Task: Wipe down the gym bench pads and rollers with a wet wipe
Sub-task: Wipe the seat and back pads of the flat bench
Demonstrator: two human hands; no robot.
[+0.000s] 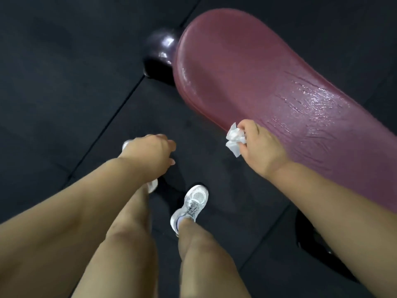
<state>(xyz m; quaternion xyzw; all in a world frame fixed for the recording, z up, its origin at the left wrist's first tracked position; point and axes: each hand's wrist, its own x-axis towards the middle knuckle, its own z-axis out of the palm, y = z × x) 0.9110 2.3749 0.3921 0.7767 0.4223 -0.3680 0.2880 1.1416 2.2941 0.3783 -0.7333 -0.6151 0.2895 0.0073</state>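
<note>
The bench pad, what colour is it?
The bench pad is a dusky maroon-pink, shiny with wet streaks, seen in the head view.

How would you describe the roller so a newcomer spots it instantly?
Find the long red bench pad running diagonally across the right of the view. At its far rounded end, peeking out beside it, is the roller. It is the only glossy, dark purple rounded form, unlike the matte black floor mats.

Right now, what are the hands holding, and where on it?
Right hand pinches the crumpled wet wipe by one edge of the wad; the rest sticks out. Left hand holds nothing.
</note>
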